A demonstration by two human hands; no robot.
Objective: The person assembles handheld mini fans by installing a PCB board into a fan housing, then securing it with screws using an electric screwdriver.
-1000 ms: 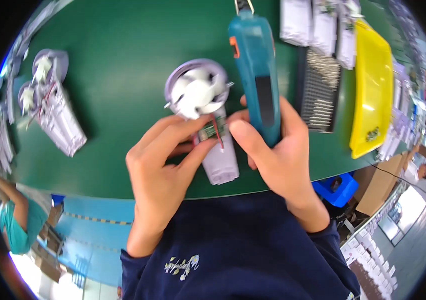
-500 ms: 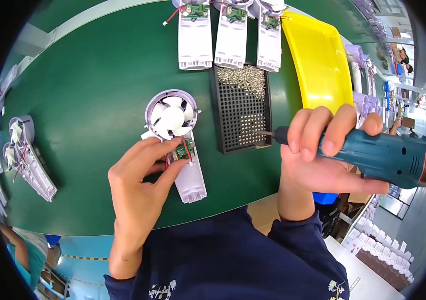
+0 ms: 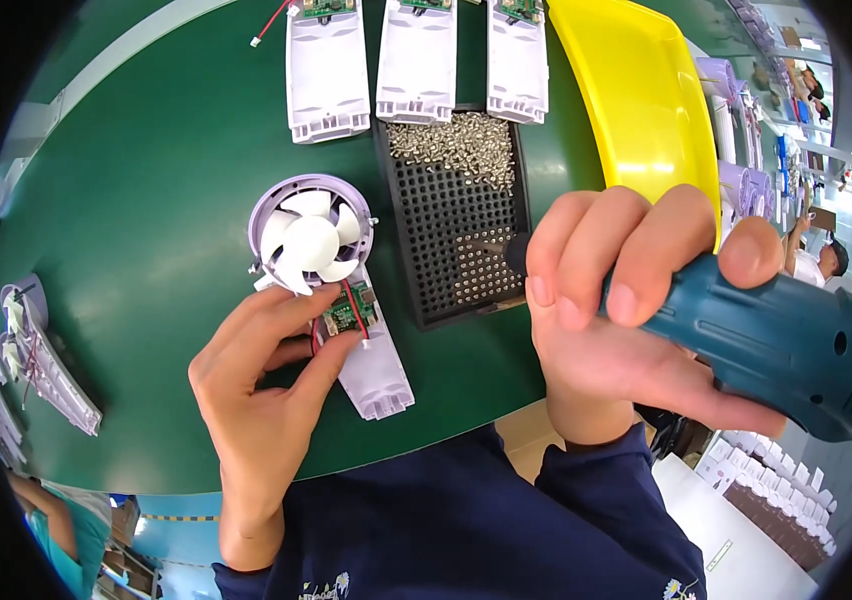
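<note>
A pale lilac fan housing (image 3: 378, 375) lies on the green table in front of me, with a white fan (image 3: 310, 244) in its round end. My left hand (image 3: 266, 365) is closed on it, thumb and fingers at the green circuit board (image 3: 349, 312) and its red wire. In my right hand (image 3: 636, 300) is a teal electric screwdriver (image 3: 756, 335), held level and pointing left. Its bit hangs over a black perforated screw tray (image 3: 426, 235), at a block of screws (image 3: 486, 270) standing in the holes. Whether the bit touches a screw cannot be made out.
Loose screws (image 3: 461, 145) heap at the tray's far end. Beyond it lie three more housings (image 3: 326, 75) with boards. A yellow bin (image 3: 636, 100) stands at the far right. Another fan housing (image 3: 61, 370) lies at the left. A co-worker's arm (image 3: 51, 515) shows at lower left.
The screwdriver bit has moved left and farther away over the block of screws. My left hand keeps its hold on the housing. The whole view has shifted slightly.
</note>
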